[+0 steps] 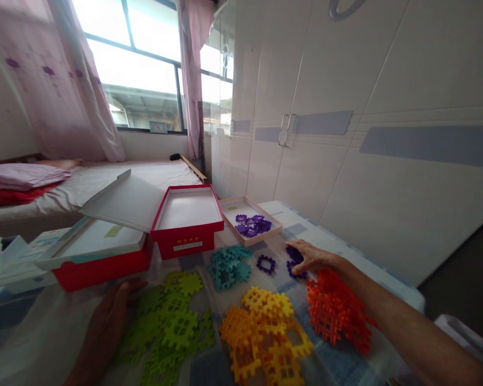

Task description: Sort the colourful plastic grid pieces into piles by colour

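My right hand (312, 257) reaches across the table and rests palm down on a few purple square puzzle tiles (293, 261), fingers bent over them. One purple tile (266, 264) lies loose just left of it. A shallow pink tray (265, 208) beyond holds several more purple tiles (253, 224). My left hand (107, 321) lies flat on the table beside the green tiles (167, 321), fingers stretched out, holding nothing. Piles of teal (228, 265), yellow-orange (265, 332) and red tiles (334, 311) sit sorted by colour.
An empty red box (187, 220) stands behind the teal pile. A second red box (100, 262) with tilted white lids sits at the left. A bed, curtained window and white wardrobe doors surround the table. The table's right edge runs close to the red pile.
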Motion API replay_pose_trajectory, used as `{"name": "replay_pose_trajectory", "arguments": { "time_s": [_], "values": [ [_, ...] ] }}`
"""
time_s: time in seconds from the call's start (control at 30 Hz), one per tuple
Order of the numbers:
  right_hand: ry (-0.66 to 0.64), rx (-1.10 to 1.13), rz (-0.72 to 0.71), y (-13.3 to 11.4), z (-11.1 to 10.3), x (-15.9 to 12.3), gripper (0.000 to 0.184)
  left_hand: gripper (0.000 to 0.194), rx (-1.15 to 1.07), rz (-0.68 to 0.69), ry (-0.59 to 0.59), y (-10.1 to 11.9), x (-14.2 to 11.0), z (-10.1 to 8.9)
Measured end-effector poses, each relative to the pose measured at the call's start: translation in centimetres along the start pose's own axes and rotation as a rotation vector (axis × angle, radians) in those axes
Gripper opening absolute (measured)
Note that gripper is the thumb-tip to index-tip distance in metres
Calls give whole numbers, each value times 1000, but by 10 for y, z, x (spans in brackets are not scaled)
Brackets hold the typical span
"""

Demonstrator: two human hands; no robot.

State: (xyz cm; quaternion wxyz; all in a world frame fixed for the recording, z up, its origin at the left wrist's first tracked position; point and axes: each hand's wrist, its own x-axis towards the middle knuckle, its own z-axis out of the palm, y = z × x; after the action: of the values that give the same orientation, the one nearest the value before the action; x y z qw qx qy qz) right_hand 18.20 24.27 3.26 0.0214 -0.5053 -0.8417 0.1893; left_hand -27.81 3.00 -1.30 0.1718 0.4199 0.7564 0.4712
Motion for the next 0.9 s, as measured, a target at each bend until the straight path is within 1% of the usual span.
{"name": "replay_pose_trajectory", "arguments": {
  "time_s": [0.13,0.3,0.43,0.5,0.63,0.73,0.83,0.9],
  "values": [
    [14,-44,54,-2,-4,1,77,61,-1,-21,5,3,-1,0],
    [51,-21,126,4,-2,4,70,58,-2,-22,9,4,-1,1],
    [109,35,104,2,-1,6,46,55,-12,-38,1,4,0,1],
    [114,88,86,-1,-2,5,39,55,-14,-38,1,2,1,2],
    [146,156,98,-5,-3,3,34,55,-28,-15,7,-2,2,2],
    [157,240,124,-4,-6,1,34,58,-21,-33,4,0,1,3],
    [150,364,172,-6,-17,2,32,60,-48,-35,8,6,-2,3],
    [148,450,205,-12,-26,8,27,59,-61,-43,14,9,-3,3]
  ]
}}
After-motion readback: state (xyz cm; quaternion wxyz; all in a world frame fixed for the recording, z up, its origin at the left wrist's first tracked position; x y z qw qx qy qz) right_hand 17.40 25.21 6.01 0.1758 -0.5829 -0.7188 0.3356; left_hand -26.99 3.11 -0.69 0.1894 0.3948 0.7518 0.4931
